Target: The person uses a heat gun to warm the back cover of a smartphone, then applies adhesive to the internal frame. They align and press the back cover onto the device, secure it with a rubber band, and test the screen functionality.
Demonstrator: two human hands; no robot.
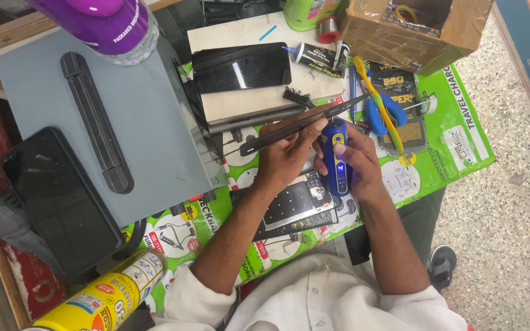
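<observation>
My left hand (284, 158) grips long black tweezers (302, 124), which point up to the right over the bench. My right hand (356, 164) holds a blue powered hand tool (336, 160) with a lit panel, upright, its tip touching the tweezers. Below both hands lies an opened phone (299, 207) with its inner board and black shield showing. A second phone (241, 67) with a dark screen rests on a beige plate (246, 101) beyond my hands.
A grey machine (154, 141) with a black bar fills the left; a dark phone (56, 196) lies beside it. Blue-yellow scissors (383, 107), a glue tube (317, 56), a cardboard box (415, 30), a purple-capped bottle (108, 24) and a yellow spray can (102, 297) surround the green mat (455, 132).
</observation>
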